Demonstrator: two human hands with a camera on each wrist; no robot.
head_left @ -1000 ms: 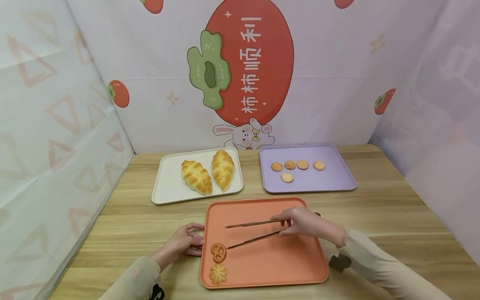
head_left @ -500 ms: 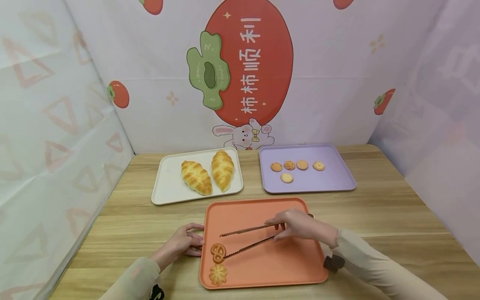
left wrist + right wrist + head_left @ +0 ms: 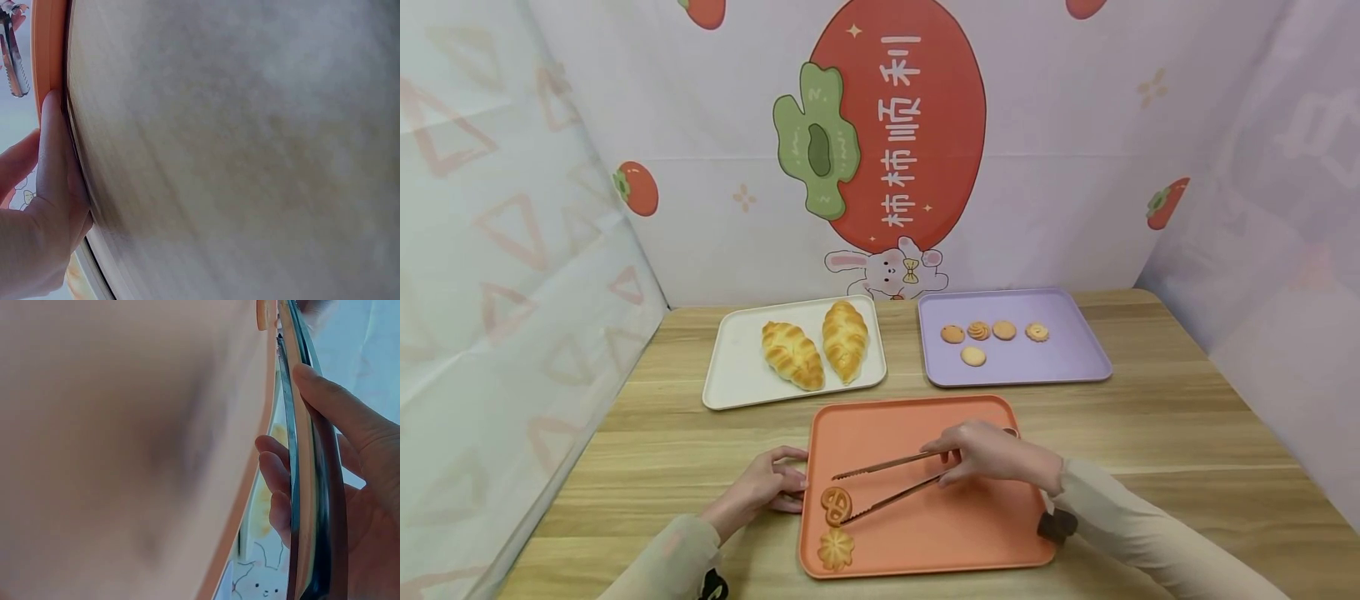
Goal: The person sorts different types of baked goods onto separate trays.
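My right hand [image 3: 981,454] holds a pair of metal tongs [image 3: 887,464] above the orange tray [image 3: 940,533]. The tongs' arms are spread: one tip is just beyond a pretzel-shaped cookie [image 3: 837,506], the other by its near right edge. Just below the pretzel, a flower-shaped cookie [image 3: 836,549] lies in the tray's near left corner. At the tray's left rim rests my left hand [image 3: 767,483], fingertips touching the edge. The right wrist view shows thumb and fingers on either side of the tongs [image 3: 305,487]. In the left wrist view a straight finger [image 3: 53,144] meets the rim.
Behind on the left, a white tray [image 3: 733,367] bears two braided loaves [image 3: 846,342]. A purple tray [image 3: 1060,350] with several small cookies [image 3: 978,331] stands back right. All rest on a wooden table [image 3: 1165,400], with printed cloth walls [image 3: 700,242] around.
My right hand has moved left and slightly toward me with the tongs. Their tips went from right of the pretzel-shaped cookie to either side of it. My left hand has stayed put.
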